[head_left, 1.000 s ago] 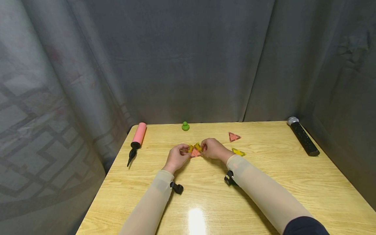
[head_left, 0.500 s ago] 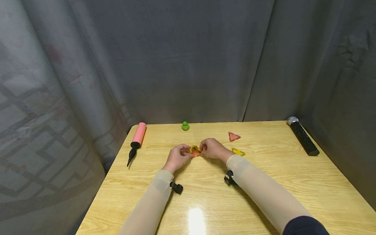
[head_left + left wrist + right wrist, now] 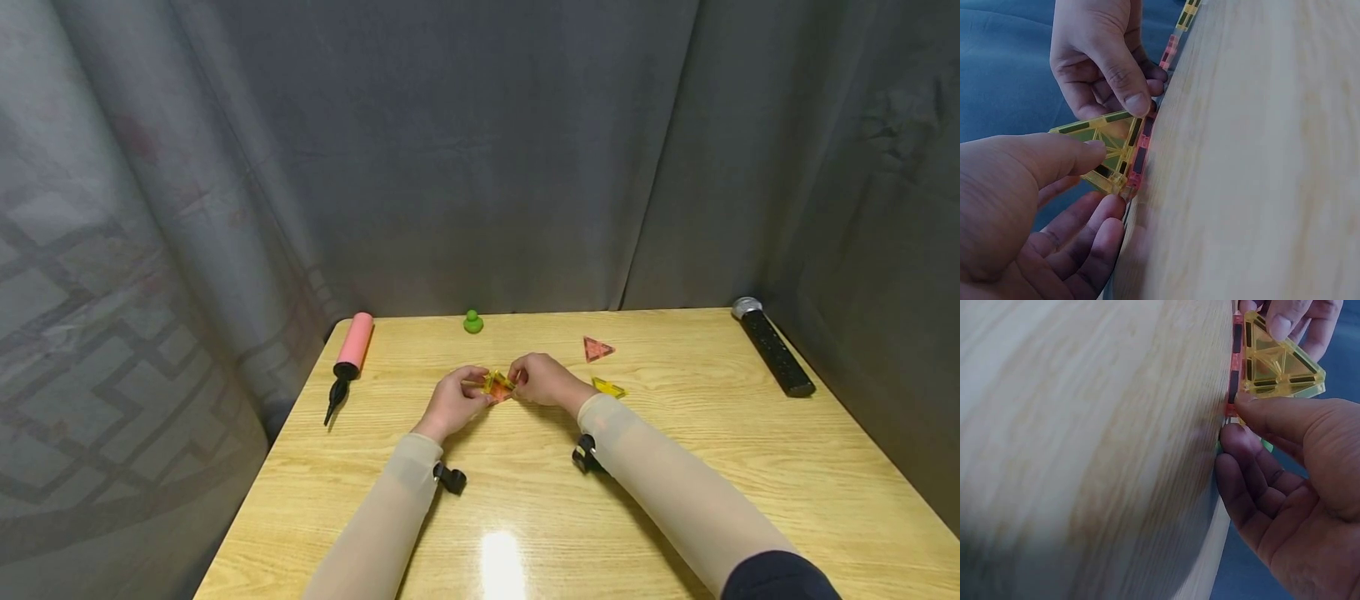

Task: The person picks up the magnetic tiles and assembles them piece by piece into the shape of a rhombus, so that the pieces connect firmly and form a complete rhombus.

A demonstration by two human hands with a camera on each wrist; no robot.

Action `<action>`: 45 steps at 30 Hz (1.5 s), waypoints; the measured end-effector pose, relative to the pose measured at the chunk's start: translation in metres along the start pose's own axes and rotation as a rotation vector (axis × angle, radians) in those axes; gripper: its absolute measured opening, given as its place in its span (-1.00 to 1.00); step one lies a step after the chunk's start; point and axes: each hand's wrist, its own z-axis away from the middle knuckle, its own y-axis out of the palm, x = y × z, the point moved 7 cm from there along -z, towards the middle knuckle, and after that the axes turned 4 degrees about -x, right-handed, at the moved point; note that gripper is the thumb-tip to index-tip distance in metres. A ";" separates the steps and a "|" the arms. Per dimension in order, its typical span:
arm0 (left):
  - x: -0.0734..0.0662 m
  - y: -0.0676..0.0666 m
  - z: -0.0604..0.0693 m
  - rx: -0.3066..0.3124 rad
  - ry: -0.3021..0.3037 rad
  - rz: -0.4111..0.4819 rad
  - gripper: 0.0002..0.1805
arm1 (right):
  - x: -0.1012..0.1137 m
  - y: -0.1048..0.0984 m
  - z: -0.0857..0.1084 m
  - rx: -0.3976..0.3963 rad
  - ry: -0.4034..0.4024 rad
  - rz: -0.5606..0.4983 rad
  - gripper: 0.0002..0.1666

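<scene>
Two yellow triangular magnetic tiles (image 3: 1275, 359) lean together, tips meeting, above a red triangular magnetic tile (image 3: 498, 394) lying on the table. My left hand (image 3: 452, 403) pinches the left yellow tile (image 3: 1114, 140), its thumb on the face and its other fingers low by the red edge. On the opposite side, my right hand (image 3: 546, 380) pinches the other yellow tile near its lower corner, with the thumb at the seam with the red tile. Fingers partly cover the tiles' outer corners in the head view.
Right of the hands lie another red triangular tile (image 3: 598, 349) and another yellow one (image 3: 609, 388). A small green figure (image 3: 473, 322) stands at the back edge. A pink-and-black hand pump (image 3: 355, 346) lies left, a black microphone (image 3: 775, 350) far right. A curtain (image 3: 480, 167) hangs behind the table.
The two yellow tiles stood apart at the top a second ago; they have tilted inward and now meet over the red tile. Both hands have stayed nearly in place.
</scene>
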 end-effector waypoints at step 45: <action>0.012 -0.025 0.003 -0.033 -0.020 -0.062 -0.50 | -0.116 -0.077 0.096 -0.252 0.255 -0.176 -0.50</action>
